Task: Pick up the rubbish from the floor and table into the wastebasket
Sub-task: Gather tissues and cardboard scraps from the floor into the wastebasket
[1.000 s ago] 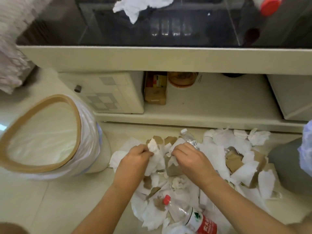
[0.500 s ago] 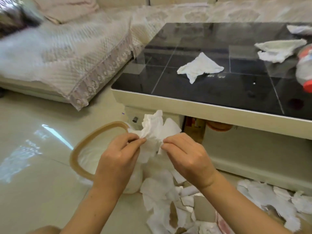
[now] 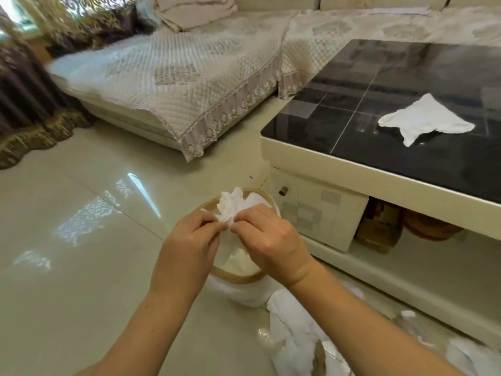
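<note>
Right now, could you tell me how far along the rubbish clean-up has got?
Early to midway. Done: some white paper already lies inside the wastebasket. In hand: the left hand and right hand pinch a paper wad above its rim. Left: a crumpled tissue on the black table, and scraps on the floor beside the basket.

bright daylight glares off the floor (image 3: pixel 81 223) (patterned patches), edges bowed, lower right corner blurred.
</note>
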